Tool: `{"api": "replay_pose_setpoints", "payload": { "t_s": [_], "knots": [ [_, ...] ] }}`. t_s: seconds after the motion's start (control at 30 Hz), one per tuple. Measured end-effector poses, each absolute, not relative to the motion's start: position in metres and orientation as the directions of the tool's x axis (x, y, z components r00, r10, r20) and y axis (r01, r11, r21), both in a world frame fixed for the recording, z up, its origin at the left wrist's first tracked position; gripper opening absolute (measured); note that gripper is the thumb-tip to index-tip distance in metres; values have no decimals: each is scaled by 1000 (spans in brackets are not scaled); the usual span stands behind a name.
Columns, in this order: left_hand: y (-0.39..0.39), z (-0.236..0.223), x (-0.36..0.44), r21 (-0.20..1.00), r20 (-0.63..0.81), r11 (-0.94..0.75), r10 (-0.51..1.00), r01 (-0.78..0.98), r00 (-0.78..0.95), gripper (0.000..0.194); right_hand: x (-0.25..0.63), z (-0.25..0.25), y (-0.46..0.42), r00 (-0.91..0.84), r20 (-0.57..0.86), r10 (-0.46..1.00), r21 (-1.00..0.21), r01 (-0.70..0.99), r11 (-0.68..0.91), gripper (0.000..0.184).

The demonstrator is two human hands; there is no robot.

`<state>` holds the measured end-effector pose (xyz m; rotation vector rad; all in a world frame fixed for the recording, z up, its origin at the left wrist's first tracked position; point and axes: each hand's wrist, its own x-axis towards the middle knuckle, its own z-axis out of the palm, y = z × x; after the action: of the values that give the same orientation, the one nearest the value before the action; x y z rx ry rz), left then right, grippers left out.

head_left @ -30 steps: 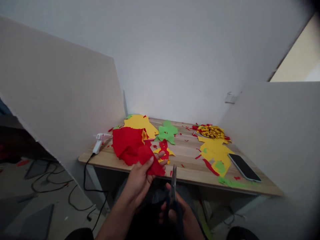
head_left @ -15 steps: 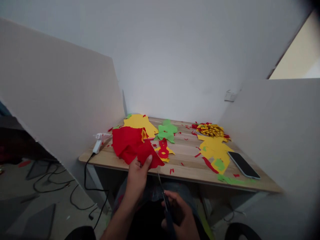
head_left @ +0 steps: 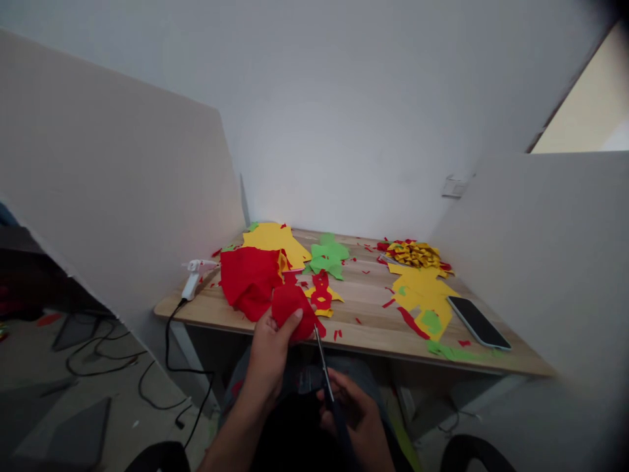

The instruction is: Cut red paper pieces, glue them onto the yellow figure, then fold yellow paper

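My left hand (head_left: 270, 351) pinches a piece of red felt-like sheet (head_left: 293, 309) between thumb and fingers, just over the front edge of the table. My right hand (head_left: 354, 413) is closed round the dark handles of a pair of scissors (head_left: 322, 364). Their blade tips touch or nearly touch the right edge of the red piece. Behind my left hand lies a larger crumpled red sheet (head_left: 248, 278). Close to the held piece is a small red and yellow cut-out (head_left: 322, 295).
A white glue gun (head_left: 193, 280) with a black cord stands at the table's left end. Yellow sheets (head_left: 275, 241), green cut-outs (head_left: 328, 255), a yellow-red frilled bundle (head_left: 415, 254) and a phone (head_left: 479, 322) lie on the wooden table (head_left: 368, 314). Panels flank both sides.
My left hand has turned the red piece, which looks more rounded now. The scissors have moved up, bringing their tips to its right edge.
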<state>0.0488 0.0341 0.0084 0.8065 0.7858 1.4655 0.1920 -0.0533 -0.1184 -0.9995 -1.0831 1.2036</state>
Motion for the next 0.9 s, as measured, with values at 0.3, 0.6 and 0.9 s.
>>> {"api": "replay_pose_setpoints", "payload": {
  "t_s": [0.3,0.6,0.9],
  "knots": [
    [36,10,48,834,24,-27,1000,-551,-13,43,183,-102,-55,139,58,989,-977,-195,85,62],
    [35,6,48,910,12,27,996,-414,91,35,184,-95,-53,157,7,988,-964,-262,49,62],
    [37,4,50,884,25,5,998,-467,58,38,184,-93,-57,151,16,988,-974,-220,49,57]
  ]
}}
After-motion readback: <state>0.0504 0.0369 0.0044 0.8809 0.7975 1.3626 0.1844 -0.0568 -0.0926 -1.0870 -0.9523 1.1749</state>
